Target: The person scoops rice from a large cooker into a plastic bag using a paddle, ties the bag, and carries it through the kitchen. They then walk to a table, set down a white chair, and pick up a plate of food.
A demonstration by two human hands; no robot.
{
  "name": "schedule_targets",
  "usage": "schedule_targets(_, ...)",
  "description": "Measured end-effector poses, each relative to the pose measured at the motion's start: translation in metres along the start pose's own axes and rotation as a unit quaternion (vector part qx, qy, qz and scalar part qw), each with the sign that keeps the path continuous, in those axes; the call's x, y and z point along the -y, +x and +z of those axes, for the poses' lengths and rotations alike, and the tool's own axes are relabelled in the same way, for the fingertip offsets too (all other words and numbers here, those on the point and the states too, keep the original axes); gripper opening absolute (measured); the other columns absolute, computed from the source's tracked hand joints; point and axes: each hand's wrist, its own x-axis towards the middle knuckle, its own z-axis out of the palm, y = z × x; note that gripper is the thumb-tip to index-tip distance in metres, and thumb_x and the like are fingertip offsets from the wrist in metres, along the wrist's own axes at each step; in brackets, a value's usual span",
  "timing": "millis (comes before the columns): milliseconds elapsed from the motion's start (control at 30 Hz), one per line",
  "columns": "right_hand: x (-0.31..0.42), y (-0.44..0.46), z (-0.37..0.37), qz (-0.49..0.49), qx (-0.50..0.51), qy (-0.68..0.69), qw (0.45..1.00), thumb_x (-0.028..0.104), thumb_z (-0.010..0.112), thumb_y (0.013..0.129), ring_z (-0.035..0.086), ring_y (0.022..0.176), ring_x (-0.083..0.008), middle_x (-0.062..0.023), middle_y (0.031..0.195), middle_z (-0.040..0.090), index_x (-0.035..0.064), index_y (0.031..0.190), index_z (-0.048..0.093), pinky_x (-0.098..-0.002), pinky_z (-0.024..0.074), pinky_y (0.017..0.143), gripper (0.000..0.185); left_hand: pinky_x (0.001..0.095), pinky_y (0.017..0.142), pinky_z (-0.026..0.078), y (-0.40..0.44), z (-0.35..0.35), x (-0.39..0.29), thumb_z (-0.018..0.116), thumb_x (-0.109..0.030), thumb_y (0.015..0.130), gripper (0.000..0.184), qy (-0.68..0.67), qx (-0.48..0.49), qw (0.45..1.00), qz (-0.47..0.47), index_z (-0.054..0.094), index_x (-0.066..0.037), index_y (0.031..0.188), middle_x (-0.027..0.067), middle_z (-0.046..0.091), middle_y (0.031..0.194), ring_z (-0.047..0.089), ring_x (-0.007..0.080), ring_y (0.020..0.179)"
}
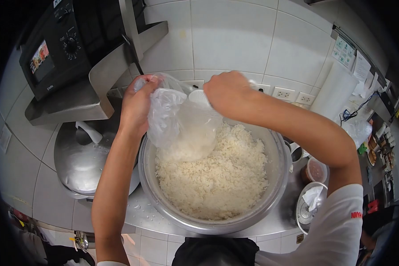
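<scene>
A large round metal pot (277, 186) holds a heap of white rice (221, 181). Over its back left part hangs a clear plastic bag (164, 117) with some rice in its bottom. My left hand (139, 99) is closed on the bag's rim at the upper left. At the bag's right side, my right hand (229, 94) is closed around a white scoop (199, 98), whose flat part shows at the bag's mouth. The fingertips of my right hand are turned away from view.
A lidded metal pot (84, 155) stands at the left, below a metal shelf (71, 104) bearing a black microwave (48, 53). On the right are a plastic tub (315, 170), a metal strainer (303, 213) and a white roll (334, 91). Wall sockets (283, 94) line the back.
</scene>
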Motion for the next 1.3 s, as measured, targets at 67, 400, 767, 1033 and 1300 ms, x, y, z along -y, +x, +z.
schedule_targets(67, -0.013, -0.014, -0.004, 0.022, -0.074, 0.041, 0.996, 0.01, 0.053, 0.077, 0.06, 0.071, -0.0321, -0.0176, 0.074, 0.061, 0.0015, 0.075, 0.061, -0.0402, 0.0475, 0.061, 0.012, 0.0268, 0.07, 0.045, 0.001, -0.003, 0.001, 0.053, -0.01, 0.082, 0.008, -0.017, 0.0, 1.0, 0.005, 0.051, -0.004, 0.087, 0.0078, 0.058, 0.092, 0.054, 0.0149, 0.08)
schedule_targets(400, -0.027, -0.077, 0.073, -0.039, 0.213, 0.304, 0.928, 0.032, 0.044, 0.086, 0.055, 0.083, -0.0317, -0.0168, 0.086, 0.058, 0.002, 0.087, 0.059, -0.0385, 0.0432, 0.074, 0.034, 0.027, 0.069, 0.046, 0.004, -0.006, 0.007, 0.054, -0.011, 0.082, 0.009, -0.029, -0.002, 1.0, -0.006, 0.052, -0.004, 0.088, 0.006, 0.058, 0.089, 0.055, 0.0145, 0.079)
schedule_targets(767, 0.072, -0.039, 0.192, -0.053, 0.189, 0.383, 0.903, 0.023, 0.037, 0.089, 0.054, 0.062, -0.0371, -0.0219, 0.066, 0.056, -0.0042, 0.068, 0.054, -0.0452, 0.0412, 0.06, 0.039, 0.0272, 0.069, 0.046, -0.005, -0.005, 0.002, 0.054, -0.01, 0.082, 0.008, -0.012, -0.004, 1.0, 0.004, 0.053, -0.003, 0.085, 0.0066, 0.058, 0.088, 0.055, 0.0147, 0.078)
schedule_targets(1033, 0.102, -0.028, 0.196, -0.098, 0.212, 0.436, 0.869, 0.024, 0.038, 0.089, 0.054, 0.062, -0.0414, -0.0264, 0.064, 0.055, -0.0065, 0.066, 0.054, -0.0468, 0.0407, 0.06, 0.041, 0.0273, 0.069, 0.046, -0.003, -0.001, 0.005, 0.054, -0.009, 0.082, 0.008, -0.01, 0.009, 1.0, 0.003, 0.053, -0.003, 0.086, 0.0071, 0.059, 0.089, 0.055, 0.0144, 0.079)
schedule_targets(1300, 0.122, -0.019, 0.216, -0.105, 0.241, 0.505, 0.822, 0.025, 0.036, 0.09, 0.053, 0.059, -0.0404, -0.0251, 0.061, 0.053, -0.0069, 0.062, 0.052, -0.0458, 0.0414, 0.06, 0.045, 0.0277, 0.069, 0.047, -0.003, 0.004, 0.005, 0.055, -0.009, 0.081, 0.007, -0.017, 0.014, 1.0, -0.003, 0.053, -0.003, 0.085, 0.0074, 0.059, 0.089, 0.056, 0.0152, 0.079)
